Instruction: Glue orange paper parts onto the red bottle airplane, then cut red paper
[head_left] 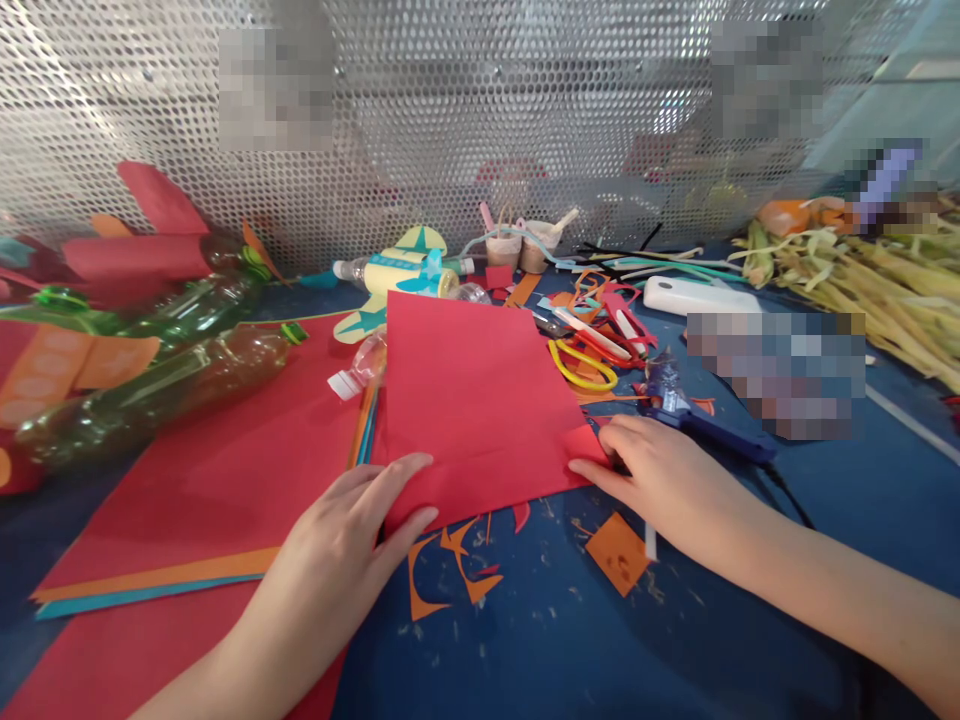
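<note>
A sheet of red paper (472, 390) lies in front of me, its near edge slightly raised off the blue tabletop. At its lower left corner my left hand (349, 545) holds the edge, thumb and forefinger on the paper and the other fingers partly hidden. My right hand (660, 470) pinches a small red paper piece (585, 445) between thumb and fingers, over the sheet's lower right corner. A blue hot glue gun (712, 430) rests just beyond my right hand. Below the sheet are orange paper scraps (469, 565) and an orange paper square (619, 553).
Stacked coloured paper (210, 480) and green plastic bottles (165, 385) occupy the left. A bottle airplane (409, 275), two cups (536, 245), yellow-handled scissors (581, 365) and a white device (701, 297) stand farther back. Corn husks (862, 270) lie right, before a perforated metal panel (480, 120).
</note>
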